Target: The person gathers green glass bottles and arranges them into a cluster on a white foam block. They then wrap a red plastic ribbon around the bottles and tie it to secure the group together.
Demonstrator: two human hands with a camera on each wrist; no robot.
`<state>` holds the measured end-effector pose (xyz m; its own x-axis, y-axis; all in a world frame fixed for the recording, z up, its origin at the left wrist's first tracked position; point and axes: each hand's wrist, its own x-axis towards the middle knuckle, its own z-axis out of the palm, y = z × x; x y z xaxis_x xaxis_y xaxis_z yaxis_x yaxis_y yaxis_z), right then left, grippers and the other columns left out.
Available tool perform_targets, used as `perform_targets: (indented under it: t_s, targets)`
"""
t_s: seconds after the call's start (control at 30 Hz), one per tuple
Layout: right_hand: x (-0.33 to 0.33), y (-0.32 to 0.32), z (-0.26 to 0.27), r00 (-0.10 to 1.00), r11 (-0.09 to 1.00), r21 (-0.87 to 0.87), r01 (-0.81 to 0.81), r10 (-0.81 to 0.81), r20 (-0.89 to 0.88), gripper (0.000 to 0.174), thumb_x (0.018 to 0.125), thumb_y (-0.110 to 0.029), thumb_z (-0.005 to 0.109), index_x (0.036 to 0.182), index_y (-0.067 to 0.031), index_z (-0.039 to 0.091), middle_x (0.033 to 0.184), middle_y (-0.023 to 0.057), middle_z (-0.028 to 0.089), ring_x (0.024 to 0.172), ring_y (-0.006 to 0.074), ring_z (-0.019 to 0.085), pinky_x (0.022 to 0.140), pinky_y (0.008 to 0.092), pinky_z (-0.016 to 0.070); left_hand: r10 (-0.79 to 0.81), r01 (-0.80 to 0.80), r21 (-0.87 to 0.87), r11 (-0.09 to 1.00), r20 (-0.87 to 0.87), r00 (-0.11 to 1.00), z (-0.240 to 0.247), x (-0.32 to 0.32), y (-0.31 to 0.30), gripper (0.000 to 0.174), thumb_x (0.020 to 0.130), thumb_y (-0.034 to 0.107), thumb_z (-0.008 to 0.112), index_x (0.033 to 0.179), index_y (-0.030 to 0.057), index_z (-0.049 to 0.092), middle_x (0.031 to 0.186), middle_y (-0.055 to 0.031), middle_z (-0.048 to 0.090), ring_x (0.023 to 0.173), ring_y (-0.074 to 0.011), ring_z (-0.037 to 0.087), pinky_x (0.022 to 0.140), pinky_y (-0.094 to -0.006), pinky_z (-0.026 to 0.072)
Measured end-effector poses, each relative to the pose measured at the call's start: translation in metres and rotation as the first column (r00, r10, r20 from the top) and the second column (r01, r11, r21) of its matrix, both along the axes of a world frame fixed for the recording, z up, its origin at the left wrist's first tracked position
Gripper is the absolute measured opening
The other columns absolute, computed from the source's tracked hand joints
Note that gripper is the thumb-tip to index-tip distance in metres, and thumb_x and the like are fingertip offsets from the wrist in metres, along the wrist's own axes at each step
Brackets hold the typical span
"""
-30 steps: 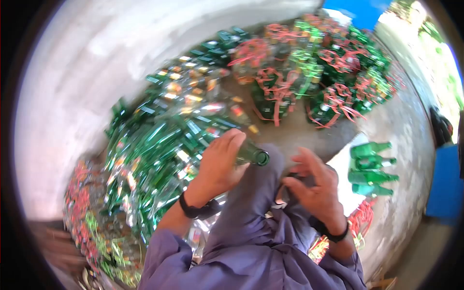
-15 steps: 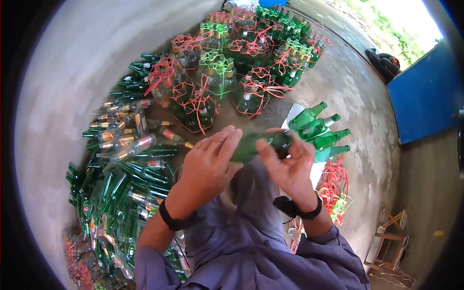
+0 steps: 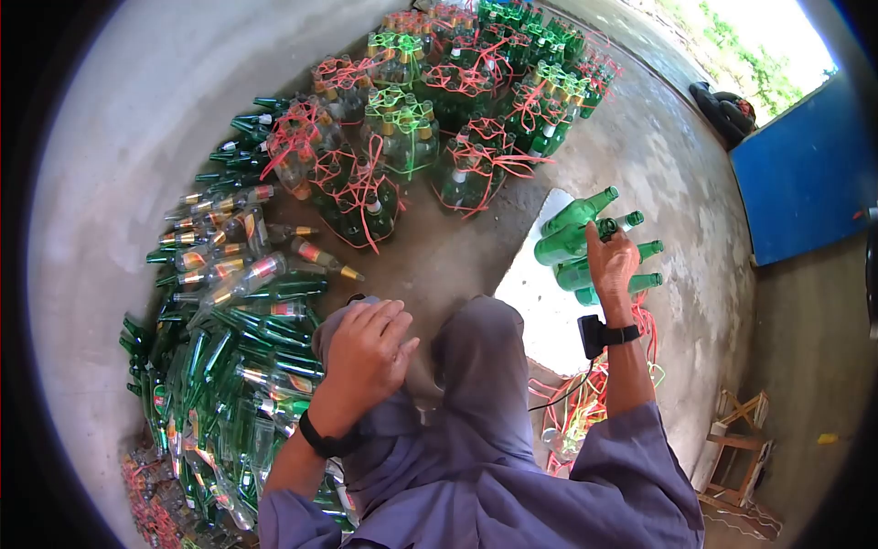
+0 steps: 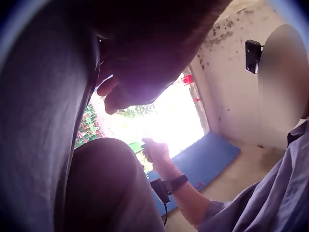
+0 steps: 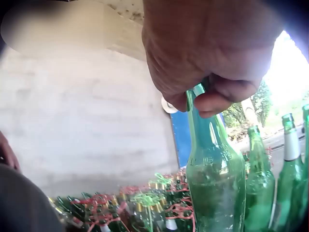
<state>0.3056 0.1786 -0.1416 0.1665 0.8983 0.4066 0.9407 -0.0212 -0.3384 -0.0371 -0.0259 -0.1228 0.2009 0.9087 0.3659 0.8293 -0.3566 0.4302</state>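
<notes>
My right hand (image 3: 613, 261) grips the neck of a green bottle (image 3: 560, 245) over a white sheet. In the right wrist view, the fingers of that hand (image 5: 212, 63) curl round the top of the upright green bottle (image 5: 215, 193); other green bottles (image 5: 259, 193) stand beside it. Several green bottles (image 3: 574, 214) are grouped on the white sheet (image 3: 540, 316) in the head view. My left hand (image 3: 364, 352) rests on the knee, fingers loosely bent and holding nothing; the left wrist view shows this hand (image 4: 149, 53) dark against the light.
Loose bottles (image 3: 219, 366) lie piled at the left. Bundles of bottles tied with red and green strips (image 3: 398, 128) stand ahead. Red strips (image 3: 585, 412) lie near the right forearm. A blue panel (image 3: 796, 174) and a wooden frame (image 3: 736, 457) are at the right.
The green bottle has moved from between both hands to the group on the white sheet, still in my right hand. My left hand has let go and dropped to the knee.
</notes>
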Motion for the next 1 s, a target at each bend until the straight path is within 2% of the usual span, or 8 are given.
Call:
perform_targets:
  t_s: [0.37,0.57,0.63,0.7,0.77,0.83,0.93,1.0]
  targets:
    - [0.035,0.029,-0.047,0.986,0.985,-0.080,0.156,-0.150,0.067,0.048,0.084,-0.046,0.067,0.081,0.0013,0.068,0.078,0.0244,0.069,0.079,0.0420,0.068,0.075,0.0487,0.0524,0.045,-0.046,-0.036,0.998,-0.020,0.999,0.002,0.002,0.004,0.031,0.073,0.013,0.077,0.099,0.0027,0.065,0.110,-0.0141,0.067,0.098,-0.0336,0.063,0.089,-0.0442,0.0479]
    - [0.044,0.030,-0.048,0.973,0.957,-0.285,0.047,-0.109,-0.205,0.048,0.085,-0.044,0.070,0.077,0.0036,0.066,0.073,0.0235,0.068,0.072,0.0373,0.070,0.072,0.0468,0.0534,0.067,-0.066,-0.025,0.997,0.031,0.997,0.004,0.000,0.005,0.028,0.073,0.015,0.077,0.096,0.0033,0.066,0.106,-0.0131,0.069,0.093,-0.0322,0.065,0.085,-0.0420,0.0500]
    - [0.045,0.017,-0.049,0.915,0.960,-0.278,-0.031,-0.085,-0.395,0.045,0.087,-0.039,0.070,0.080,0.0052,0.068,0.066,0.0195,0.067,0.062,0.0314,0.070,0.066,0.0428,0.0542,0.077,-0.075,-0.024,0.997,0.088,0.993,0.001,-0.001,0.007,0.026,0.075,0.015,0.077,0.096,0.0037,0.067,0.105,-0.0126,0.070,0.092,-0.0317,0.065,0.083,-0.0413,0.0507]
    - [0.095,0.024,-0.105,0.930,0.939,0.015,-0.343,0.342,-0.136,0.040,0.090,-0.033,0.067,0.085,0.0067,0.069,0.065,0.0151,0.067,0.055,0.0230,0.067,0.057,0.0362,0.0531,0.095,-0.089,-0.043,0.995,0.185,0.978,0.000,-0.005,0.007,0.023,0.078,0.016,0.076,0.096,0.0039,0.068,0.103,-0.0125,0.071,0.090,-0.0317,0.067,0.080,-0.0399,0.0522]
    - [0.035,-0.015,-0.027,0.912,0.928,-0.272,-0.255,0.137,-0.386,0.036,0.093,-0.029,0.064,0.094,0.0064,0.071,0.069,0.0121,0.069,0.055,0.0148,0.064,0.051,0.0293,0.0491,0.133,-0.107,-0.104,0.989,0.296,0.946,-0.002,-0.007,0.008,0.022,0.081,0.016,0.074,0.098,0.0033,0.069,0.101,-0.0133,0.071,0.089,-0.0321,0.068,0.078,-0.0377,0.0538]
    - [-0.013,-0.048,0.009,0.873,0.908,-0.277,-0.315,0.164,-0.459,0.037,0.094,-0.028,0.063,0.100,0.0077,0.070,0.072,0.0094,0.069,0.055,0.0114,0.062,0.049,0.0258,0.0460,0.177,-0.134,-0.144,0.981,0.356,0.917,0.002,-0.010,0.012,0.021,0.083,0.015,0.073,0.100,0.0027,0.069,0.099,-0.0138,0.072,0.088,-0.0321,0.069,0.077,-0.0362,0.0545]
    - [-0.079,-0.109,0.047,0.634,0.745,-0.295,-0.598,0.214,-0.743,0.025,0.095,-0.017,0.062,0.108,0.0025,0.071,0.076,0.0046,0.069,0.057,0.0073,0.061,0.048,0.0216,0.0434,0.193,-0.063,-0.250,0.966,0.538,0.820,0.017,-0.009,0.020,0.021,0.086,0.015,0.071,0.103,0.0015,0.069,0.093,-0.0150,0.072,0.086,-0.0275,0.071,0.076,-0.0330,0.0547]
    - [-0.113,-0.149,0.057,0.493,0.531,-0.325,-0.783,0.211,-0.844,0.022,0.092,-0.012,0.069,0.109,0.0020,0.069,0.084,0.0065,0.070,0.074,0.0095,0.065,0.062,0.0239,0.0506,0.242,-0.043,-0.333,0.942,0.587,0.772,0.027,-0.007,0.024,0.020,0.090,0.014,0.068,0.103,-0.0004,0.069,0.088,-0.0116,0.072,0.085,-0.0183,0.071,0.076,-0.0298,0.0535]
